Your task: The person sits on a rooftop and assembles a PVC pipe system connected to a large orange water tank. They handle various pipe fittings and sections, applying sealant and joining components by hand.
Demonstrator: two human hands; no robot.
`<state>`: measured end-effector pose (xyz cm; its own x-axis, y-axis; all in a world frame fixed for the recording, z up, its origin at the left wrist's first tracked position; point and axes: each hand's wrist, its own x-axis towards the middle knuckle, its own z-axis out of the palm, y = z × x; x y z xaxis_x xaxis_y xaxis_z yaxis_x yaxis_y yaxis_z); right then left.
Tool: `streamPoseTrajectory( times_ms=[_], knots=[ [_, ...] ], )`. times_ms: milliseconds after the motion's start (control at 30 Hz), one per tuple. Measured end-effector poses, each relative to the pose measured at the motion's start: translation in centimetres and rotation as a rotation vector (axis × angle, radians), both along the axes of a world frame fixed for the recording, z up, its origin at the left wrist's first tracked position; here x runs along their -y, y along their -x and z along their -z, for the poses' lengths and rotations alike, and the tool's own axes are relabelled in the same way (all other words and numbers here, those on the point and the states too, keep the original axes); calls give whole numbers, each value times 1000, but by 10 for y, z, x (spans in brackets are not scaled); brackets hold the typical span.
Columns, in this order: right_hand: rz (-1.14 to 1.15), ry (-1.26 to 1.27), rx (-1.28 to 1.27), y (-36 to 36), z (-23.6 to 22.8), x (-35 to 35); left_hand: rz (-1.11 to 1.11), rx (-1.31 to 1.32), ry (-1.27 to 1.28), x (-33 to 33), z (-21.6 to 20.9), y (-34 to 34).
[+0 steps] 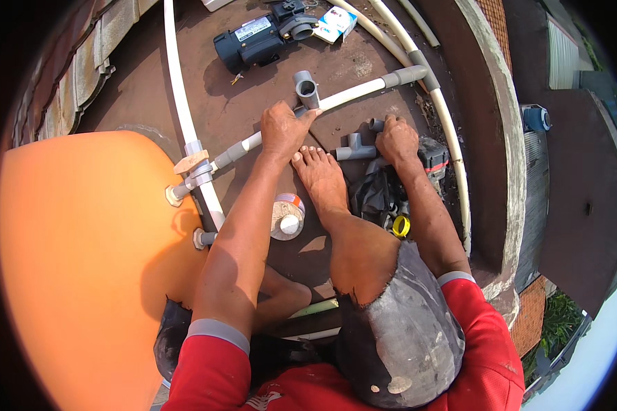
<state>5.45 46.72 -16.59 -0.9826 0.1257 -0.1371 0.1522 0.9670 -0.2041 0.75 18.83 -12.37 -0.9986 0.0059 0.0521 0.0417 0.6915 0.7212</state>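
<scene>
A white pipe (353, 94) runs across the roof, with a grey tee fitting (306, 89) standing up from it. My left hand (282, 130) is closed round the pipe joint just left of that tee, thumb against the tee's base. At the right, my right hand (396, 140) has its fingers curled by a small grey pipe fitting (376, 125), which pokes out at the fingertips. Beside this hand lies a loose grey tee (356, 148). My bare foot (320, 175) rests between the two hands.
A large orange tank (82, 260) fills the left side, joined to a valve (190, 162). A dark pump (264, 34) and small box (335, 25) lie at the back. Near my foot are a round container (288, 217) and black bag (371, 195). A low wall (504, 137) edges the right.
</scene>
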Motion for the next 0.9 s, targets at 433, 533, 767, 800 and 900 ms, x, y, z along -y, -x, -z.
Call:
streamPoseTrajectory(
  times_ms=[433,533,767,800,900],
  knots=[
    [29,816,2,40,-67,87,3,111,-184,10,-31,2],
    [98,996,-12,36,-46,93,40,107,-258,7,-39,5],
    [165,1121,-260,14,-23,110,101,131,-301,7,-37,6],
    [179,1105,-267,14,-21,110,104,140,-297,4,-37,5],
    [140,1027,-337,16,-18,109,97,149,-257,-5,-36,1]
  ],
)
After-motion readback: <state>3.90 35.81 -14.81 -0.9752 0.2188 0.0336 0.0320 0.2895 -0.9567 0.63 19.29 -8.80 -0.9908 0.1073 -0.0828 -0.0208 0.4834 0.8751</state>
